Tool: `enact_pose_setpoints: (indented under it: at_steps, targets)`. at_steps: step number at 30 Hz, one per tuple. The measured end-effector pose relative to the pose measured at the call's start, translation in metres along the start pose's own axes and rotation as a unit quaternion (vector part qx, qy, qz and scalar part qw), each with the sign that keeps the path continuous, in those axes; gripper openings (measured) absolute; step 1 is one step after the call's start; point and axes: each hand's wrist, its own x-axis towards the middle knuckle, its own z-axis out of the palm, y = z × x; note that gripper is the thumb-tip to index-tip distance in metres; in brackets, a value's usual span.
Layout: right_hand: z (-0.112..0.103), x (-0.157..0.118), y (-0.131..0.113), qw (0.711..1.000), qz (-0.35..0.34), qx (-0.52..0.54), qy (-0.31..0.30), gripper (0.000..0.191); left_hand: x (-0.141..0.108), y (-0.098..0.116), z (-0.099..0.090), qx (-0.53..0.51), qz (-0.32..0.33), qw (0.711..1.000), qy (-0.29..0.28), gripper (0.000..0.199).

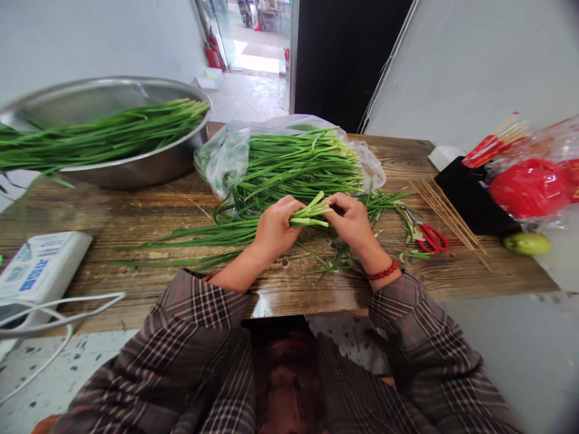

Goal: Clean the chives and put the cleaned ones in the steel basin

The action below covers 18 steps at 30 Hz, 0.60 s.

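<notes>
A small bunch of green chives [312,216] is wrapped in the fingers of my left hand [277,228], pale stem ends pointing right and long leaves trailing left over the table. The thumb and forefinger of my right hand [348,220] pinch at the tips of those stems. Behind both hands lies a large pile of chives [303,160] on a clear plastic bag [226,157]. Loose leaf scraps [337,259] lie under and beside my right hand.
A metal basin [136,172] with more chives stands at the back left. Red scissors [432,237], thin wooden sticks [447,214] and a black box [474,199] are at the right. A white device [49,265] with cables sits at the left on the wooden table [149,301].
</notes>
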Motion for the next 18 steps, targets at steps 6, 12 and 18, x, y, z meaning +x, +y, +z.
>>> enact_pose_setpoints:
  at_steps: [6,12,18]
  targets:
    - [0.001,0.002,0.009,0.993,0.081,0.079,0.022,0.021,-0.002,0.002,-0.001,0.022,0.036,0.999,0.009,0.006]
    - [-0.014,0.006,0.001,0.989,0.063,0.081,0.108,0.037,0.003,0.001,-0.003,-0.026,-0.001,0.999,0.04,0.012]
    - [-0.012,0.002,-0.009,1.0,-0.017,-0.019,0.018,0.03,0.005,0.001,-0.004,-0.019,-0.02,0.999,0.019,0.013]
